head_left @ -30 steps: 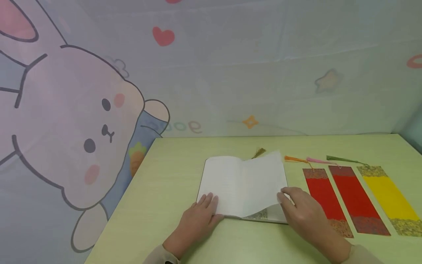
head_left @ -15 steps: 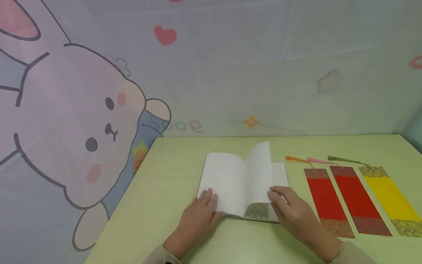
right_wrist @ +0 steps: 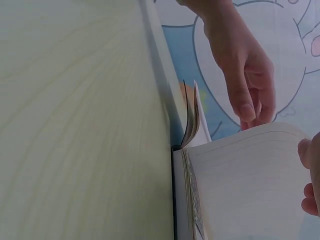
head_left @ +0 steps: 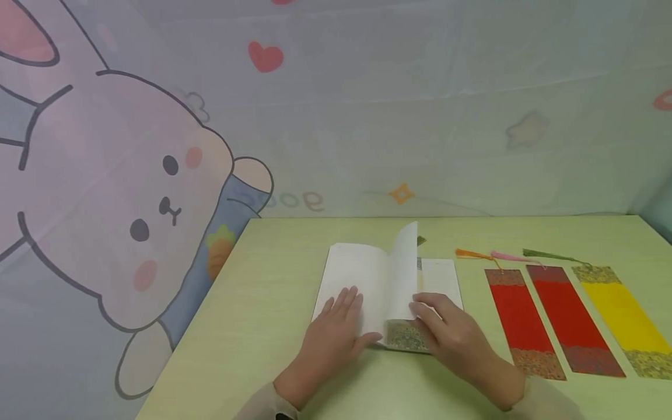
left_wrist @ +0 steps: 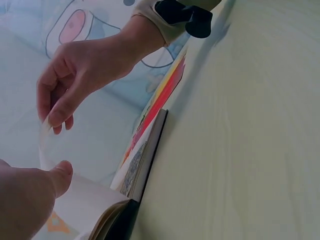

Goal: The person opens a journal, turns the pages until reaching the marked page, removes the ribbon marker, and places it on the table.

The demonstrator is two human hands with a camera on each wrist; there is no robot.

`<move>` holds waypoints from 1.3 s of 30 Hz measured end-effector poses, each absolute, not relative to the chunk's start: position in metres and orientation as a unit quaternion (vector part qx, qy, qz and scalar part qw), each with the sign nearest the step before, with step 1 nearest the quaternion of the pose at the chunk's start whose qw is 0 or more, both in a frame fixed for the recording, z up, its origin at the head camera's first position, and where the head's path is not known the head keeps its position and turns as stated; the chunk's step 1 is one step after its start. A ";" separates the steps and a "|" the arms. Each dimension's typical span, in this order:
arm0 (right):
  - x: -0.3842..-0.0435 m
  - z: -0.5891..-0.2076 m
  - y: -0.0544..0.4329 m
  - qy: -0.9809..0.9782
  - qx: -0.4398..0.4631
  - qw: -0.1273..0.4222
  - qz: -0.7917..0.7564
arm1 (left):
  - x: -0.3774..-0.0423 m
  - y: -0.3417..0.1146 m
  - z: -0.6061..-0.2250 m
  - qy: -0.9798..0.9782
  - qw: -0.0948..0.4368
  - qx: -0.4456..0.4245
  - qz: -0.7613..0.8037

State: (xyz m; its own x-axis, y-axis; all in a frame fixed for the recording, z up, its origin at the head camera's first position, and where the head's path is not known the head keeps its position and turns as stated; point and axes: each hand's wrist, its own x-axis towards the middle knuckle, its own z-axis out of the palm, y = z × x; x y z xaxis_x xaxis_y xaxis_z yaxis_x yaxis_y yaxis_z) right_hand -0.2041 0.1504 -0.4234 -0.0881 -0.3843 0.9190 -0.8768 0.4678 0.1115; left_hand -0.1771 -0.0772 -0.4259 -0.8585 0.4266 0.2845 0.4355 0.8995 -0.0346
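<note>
An open book [head_left: 350, 271] with white pages lies on the table. My right hand [head_left: 454, 335] pinches the free edge of a page [head_left: 403, 280], which stands raised and bowed near the middle. In the left wrist view, the right hand's [left_wrist: 80, 75] thumb and fingers meet on that page's edge. Under the raised page lies a bookmark with a patterned end [head_left: 406, 335]; much of it is hidden. My left hand [head_left: 336, 326] rests on the left page, fingers straight and thumb spread toward the spine. In the right wrist view, the left hand [right_wrist: 247, 75] shows beyond the raised page.
Right of the book lie two red bookmarks [head_left: 525, 318] [head_left: 574, 315] and a yellow bookmark [head_left: 622, 315], with orange, pink and green tassels toward the back. A printed cloth [head_left: 367, 116] hangs behind the pale table [head_left: 252, 326].
My right hand has moved left, swinging the page up from nearly flat toward the spine and uncovering the bookmark's patterned end. My left hand has slid slightly right and farther up the left page.
</note>
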 end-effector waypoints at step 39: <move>-0.217 -0.437 0.159 -0.767 0.363 0.436 0.300 | -0.187 -0.079 -0.438 -0.961 0.222 -0.154 0.052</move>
State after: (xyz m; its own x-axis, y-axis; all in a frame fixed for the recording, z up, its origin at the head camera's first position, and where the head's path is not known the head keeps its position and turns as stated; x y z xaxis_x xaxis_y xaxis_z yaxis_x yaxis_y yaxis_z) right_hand -0.2167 0.1593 -0.4367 -0.3548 -0.2957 0.8870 -0.8188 0.5562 -0.1421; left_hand -0.1867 -0.0793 -0.4379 -0.8542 0.3190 0.4105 0.2725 0.9472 -0.1690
